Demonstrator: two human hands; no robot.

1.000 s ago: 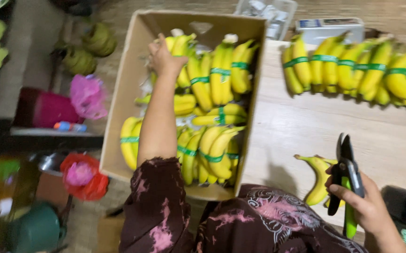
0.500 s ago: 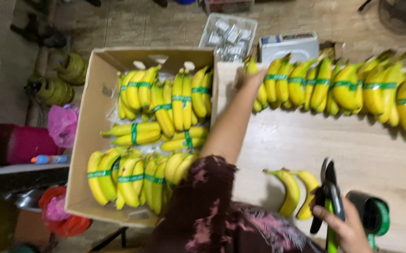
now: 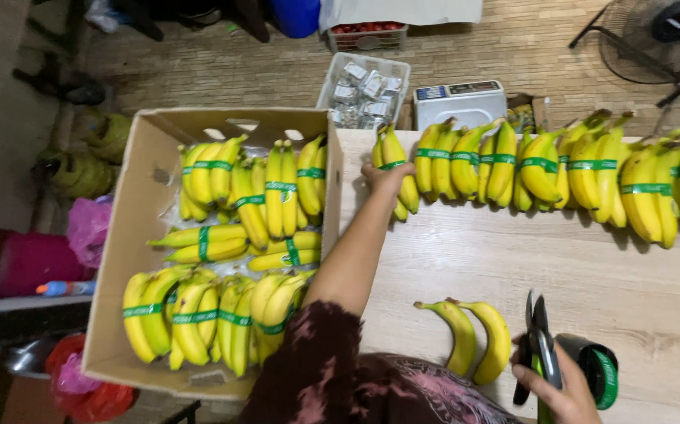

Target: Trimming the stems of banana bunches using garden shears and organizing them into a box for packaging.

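My left hand [image 3: 385, 179] reaches across the wooden table [image 3: 560, 267] and grips the leftmost banana bunch [image 3: 395, 161] of a long row of yellow bunches [image 3: 568, 169] wrapped in green tape. My right hand [image 3: 557, 389], at the bottom right, holds black shears with a green handle [image 3: 539, 341], blades pointing up. A pair of loose bananas [image 3: 477, 338] lies just left of that hand. A roll of green tape [image 3: 597, 371] sits right beside it. The open cardboard box [image 3: 124, 259] on the left is filled with taped bunches [image 3: 230, 251].
Behind the table stand a grey weighing scale [image 3: 459, 102] and a white crate of small packets [image 3: 363, 85]. A fan [image 3: 662, 31] is at the top right. Greenish banana bunches [image 3: 89, 169], a pink bag [image 3: 89, 228] and a red bag [image 3: 81, 385] lie on the floor left of the box.
My left hand left the box, swung right to the table's row and closed on its leftmost bunch. My view shifted right. My right hand stayed low with the shears.
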